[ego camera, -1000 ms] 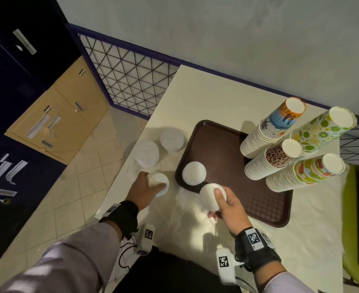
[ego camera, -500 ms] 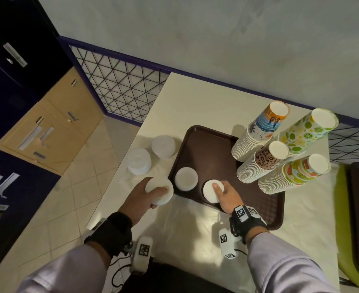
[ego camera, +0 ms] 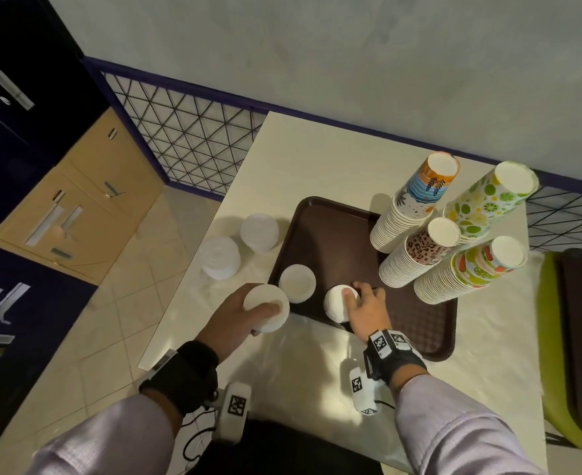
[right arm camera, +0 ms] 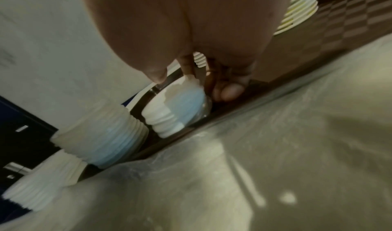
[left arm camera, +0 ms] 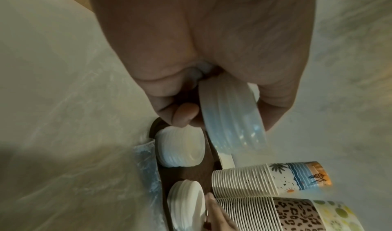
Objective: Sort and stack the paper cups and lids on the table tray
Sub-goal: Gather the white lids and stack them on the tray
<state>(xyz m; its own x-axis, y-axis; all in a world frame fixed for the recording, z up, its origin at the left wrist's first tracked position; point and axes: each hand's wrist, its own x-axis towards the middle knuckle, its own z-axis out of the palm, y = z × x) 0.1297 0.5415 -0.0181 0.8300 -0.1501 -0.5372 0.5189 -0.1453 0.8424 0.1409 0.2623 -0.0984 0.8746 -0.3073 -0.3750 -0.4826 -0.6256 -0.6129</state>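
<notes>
A brown tray [ego camera: 334,241] lies on the cream table. Several patterned cup stacks [ego camera: 423,248] stand upside down along its right side. One white lid stack [ego camera: 297,282] sits on the tray's front left. My right hand [ego camera: 365,303] reaches over a second lid stack [ego camera: 337,303] that stands on the tray beside it, thumb and fingers curled around it [right arm camera: 169,112]. My left hand [ego camera: 234,317] grips a third lid stack [ego camera: 267,306] by its sides [left arm camera: 231,117], held above the table at the tray's front left corner.
Two more lid stacks [ego camera: 219,257] [ego camera: 259,232] stand on the table left of the tray. The table edge [ego camera: 180,303] drops to the tiled floor on the left. A green chair [ego camera: 556,337] is at the right. Crinkled clear plastic [ego camera: 299,365] covers the near table.
My right hand carried its lid stack forward and set it down on the tray. My left hand lifted its lid stack off the table and moved it right, toward the tray.
</notes>
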